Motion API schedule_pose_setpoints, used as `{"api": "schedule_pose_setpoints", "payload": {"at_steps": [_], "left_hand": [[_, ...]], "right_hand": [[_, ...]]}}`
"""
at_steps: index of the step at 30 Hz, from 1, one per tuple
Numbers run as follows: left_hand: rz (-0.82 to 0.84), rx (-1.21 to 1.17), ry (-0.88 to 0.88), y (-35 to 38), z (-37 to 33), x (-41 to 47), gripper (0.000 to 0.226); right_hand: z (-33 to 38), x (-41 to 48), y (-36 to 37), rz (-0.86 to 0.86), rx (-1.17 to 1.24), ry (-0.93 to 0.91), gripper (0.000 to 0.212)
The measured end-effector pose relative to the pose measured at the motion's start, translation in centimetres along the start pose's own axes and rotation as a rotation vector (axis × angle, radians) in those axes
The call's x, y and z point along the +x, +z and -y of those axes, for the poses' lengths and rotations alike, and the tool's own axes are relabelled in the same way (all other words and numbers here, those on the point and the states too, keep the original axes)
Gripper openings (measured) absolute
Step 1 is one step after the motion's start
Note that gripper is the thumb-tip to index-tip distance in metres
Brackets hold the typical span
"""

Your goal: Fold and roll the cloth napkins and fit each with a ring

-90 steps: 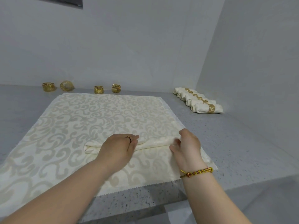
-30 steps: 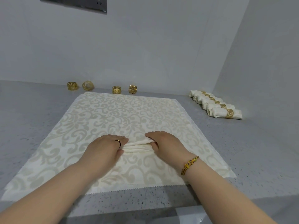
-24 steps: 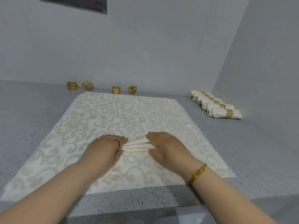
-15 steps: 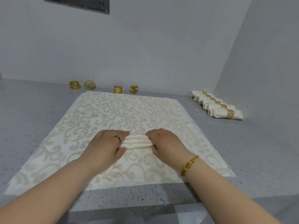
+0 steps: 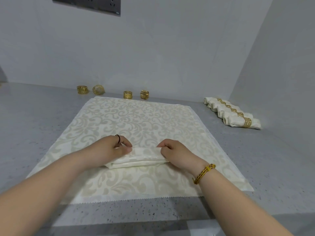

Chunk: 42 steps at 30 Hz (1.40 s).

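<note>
A cream napkin [image 5: 144, 156], folded into a short thick bundle, lies on a large patterned cream cloth [image 5: 136, 120] spread over the grey counter. My left hand [image 5: 111, 149] pinches the bundle's left end, thumb on top and fingers curled. My right hand [image 5: 175, 151] pinches its right end the same way. Several gold napkin rings stand along the back wall, one ring [image 5: 127, 94] just past the cloth's far edge. Several rolled napkins [image 5: 238, 120], each wearing a gold ring, lie in a row at the right.
The grey speckled counter [image 5: 34, 120] runs to a white wall behind and another wall on the right. Its front edge [image 5: 119, 223] is close to me. A dark socket panel [image 5: 95, 4] hangs on the back wall above.
The long folded strip from three seconds ago is now a short thick bundle. Both hands have gone from pressing flat on it to pinching its ends, and its far edge is raised.
</note>
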<state>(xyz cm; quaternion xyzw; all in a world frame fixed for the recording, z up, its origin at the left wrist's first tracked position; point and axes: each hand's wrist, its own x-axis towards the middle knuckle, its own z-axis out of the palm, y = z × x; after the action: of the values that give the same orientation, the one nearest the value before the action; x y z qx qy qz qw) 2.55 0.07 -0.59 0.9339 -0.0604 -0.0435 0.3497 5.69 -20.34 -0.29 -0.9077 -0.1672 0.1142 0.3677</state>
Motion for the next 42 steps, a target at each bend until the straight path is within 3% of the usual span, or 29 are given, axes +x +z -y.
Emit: {"api": "schedule_pose_setpoints", "payload": {"at_steps": [3, 6, 9, 11, 13, 18, 20, 22, 24, 26, 31, 37, 40, 42], "left_hand": [[-0.041, -0.012, 0.013, 0.5, 0.6, 0.2, 0.012], [-0.094, 0.206, 0.105, 1.1, 1.5, 0.6, 0.035], [-0.073, 0.413, 0.141, 1.1, 2.2, 0.7, 0.094], [-0.033, 0.481, 0.123, 1.1, 2.4, 0.6, 0.126], [-0.005, 0.504, 0.096, 1.2, 2.5, 0.5, 0.137], [0.006, 0.575, 0.081, 0.9, 1.9, 0.3, 0.141], [0.017, 0.576, 0.082, 0.7, 1.5, 0.3, 0.132], [-0.019, 0.487, 0.099, 0.5, 0.7, 0.6, 0.098], [-0.044, 0.466, 0.119, 0.5, -0.6, 1.1, 0.06], [-0.007, 0.506, 0.1, 0.7, -1.9, 1.5, 0.038], [0.109, 0.373, 0.023, 1.7, -4.5, 3.3, 0.044], [0.279, 0.067, -0.018, 1.4, -3.6, 3.9, 0.033], [0.277, 0.044, 0.001, 1.5, -3.6, 3.6, 0.02], [0.265, 0.073, -0.002, 1.8, -3.7, 3.7, 0.025]], "right_hand": [[-0.2, 0.3, 0.8, -0.132, -0.274, -0.095, 0.035], [0.6, 0.1, 2.0, -0.267, -0.412, -0.366, 0.044], [0.9, -0.1, 3.4, -0.084, -0.485, -0.426, 0.046], [0.3, -0.2, 3.7, 0.008, -0.589, -0.402, 0.086], [0.2, -0.1, 3.7, 0.047, -0.663, -0.388, 0.104], [0.0, 0.2, 3.7, 0.089, -0.675, -0.388, 0.099], [-0.1, 0.1, 3.6, 0.081, -0.581, -0.388, 0.07], [-0.3, -0.1, 3.3, 0.015, -0.331, -0.376, 0.046], [-0.6, -0.1, 2.9, -0.069, -0.01, -0.283, 0.037], [-0.7, 0.1, 3.0, -0.144, 0.181, -0.225, 0.031], [-1.0, 0.4, 3.0, -0.229, 0.179, -0.233, 0.023], [-1.7, 0.3, 1.4, -0.193, 0.273, -0.094, 0.054], [-2.1, 0.1, 0.6, -0.154, 0.335, -0.085, 0.044], [-2.1, 0.0, 0.4, -0.147, 0.323, -0.091, 0.037]]}}
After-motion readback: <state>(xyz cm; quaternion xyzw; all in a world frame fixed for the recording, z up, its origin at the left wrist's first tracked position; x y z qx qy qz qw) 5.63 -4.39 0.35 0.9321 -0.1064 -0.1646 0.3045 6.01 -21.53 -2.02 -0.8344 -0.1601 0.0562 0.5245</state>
